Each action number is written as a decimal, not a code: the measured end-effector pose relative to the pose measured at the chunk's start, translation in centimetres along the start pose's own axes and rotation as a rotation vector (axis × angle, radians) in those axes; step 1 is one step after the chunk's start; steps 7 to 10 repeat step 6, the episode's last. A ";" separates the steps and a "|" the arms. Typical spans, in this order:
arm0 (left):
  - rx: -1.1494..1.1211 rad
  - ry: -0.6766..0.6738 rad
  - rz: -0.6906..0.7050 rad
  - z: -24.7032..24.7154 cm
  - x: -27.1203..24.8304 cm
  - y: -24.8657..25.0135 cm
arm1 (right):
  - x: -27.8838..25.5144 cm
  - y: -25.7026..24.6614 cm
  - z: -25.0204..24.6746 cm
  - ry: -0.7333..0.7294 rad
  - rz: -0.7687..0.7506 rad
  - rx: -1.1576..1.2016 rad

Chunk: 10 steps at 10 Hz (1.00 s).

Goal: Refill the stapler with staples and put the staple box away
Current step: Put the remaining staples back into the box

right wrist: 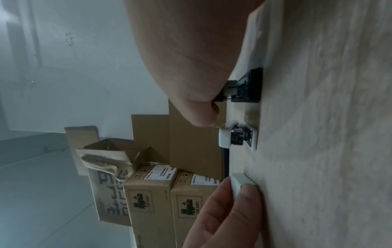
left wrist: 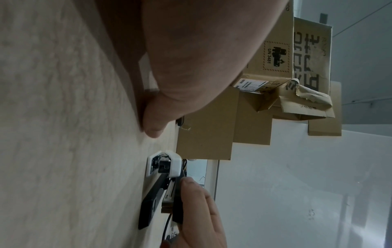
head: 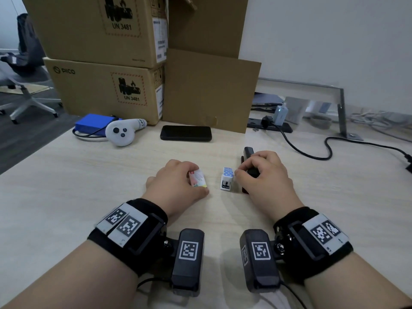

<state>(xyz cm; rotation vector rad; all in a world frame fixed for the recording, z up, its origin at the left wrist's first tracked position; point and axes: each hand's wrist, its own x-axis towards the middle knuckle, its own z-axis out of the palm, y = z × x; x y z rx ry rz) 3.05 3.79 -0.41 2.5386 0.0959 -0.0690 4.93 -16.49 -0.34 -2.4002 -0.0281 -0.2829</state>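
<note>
On the light wood desk, my left hand point(head: 178, 182) pinches a small pale staple box point(head: 198, 179) between thumb and fingers; the box rests on the desk. The right wrist view shows the box point(right wrist: 239, 182) and the left fingers point(right wrist: 231, 209) gripping it. My right hand point(head: 265, 175) curls over a black stapler point(head: 248, 152), which lies on the desk with its far end poking out beyond the fingers. In the left wrist view, the black stapler point(left wrist: 156, 199) shows its metal magazine between base and top. A small white stapler with a blue dotted top point(head: 227, 178) stands between my hands, untouched.
A black phone point(head: 185, 133) lies further back, with a white controller point(head: 121, 131) and a blue box point(head: 93, 124) to its left. Stacked cardboard boxes point(head: 107, 90) wall off the back. A black cable point(head: 312, 152) and a power strip point(head: 270, 127) are at the right rear.
</note>
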 end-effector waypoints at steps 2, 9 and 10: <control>-0.022 0.030 0.012 0.3 0.5 -0.3 | -0.2 -0.4 -0.4 0.022 0.008 -0.043; -0.648 0.255 -0.047 -1.5 -1.2 0.1 | -1.6 -3.0 -2.4 0.228 0.009 0.287; -0.648 0.255 -0.047 -1.5 -1.2 0.1 | -1.6 -3.0 -2.4 0.228 0.009 0.287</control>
